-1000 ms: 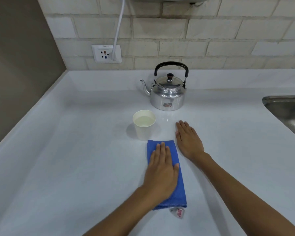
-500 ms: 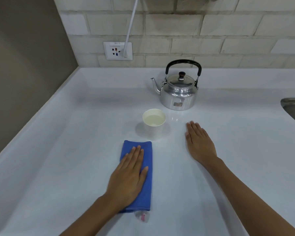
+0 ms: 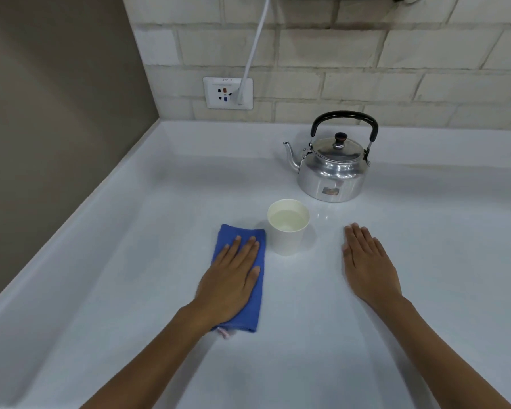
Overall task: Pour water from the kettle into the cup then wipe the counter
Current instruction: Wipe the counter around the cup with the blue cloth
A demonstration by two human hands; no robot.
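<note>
A shiny metal kettle (image 3: 332, 169) with a black handle stands upright at the back of the white counter (image 3: 130, 276), spout pointing left. In front of it a white paper cup (image 3: 288, 227) holds water. Just left of the cup lies a folded blue cloth (image 3: 255, 240). My left hand (image 3: 230, 278) presses flat on the cloth, fingers stretched out. My right hand (image 3: 368, 264) rests flat on the bare counter to the right of the cup, holding nothing.
A tiled wall rises behind the counter with a white socket (image 3: 227, 93) and a white cable (image 3: 255, 39) plugged into it. A brown wall (image 3: 56, 113) closes the left side. The counter has a raised rim along the left and back.
My left hand has slid the blue cloth leftward and then forward, from in front of the cup to its left side. My right hand has stayed flat on the counter.
</note>
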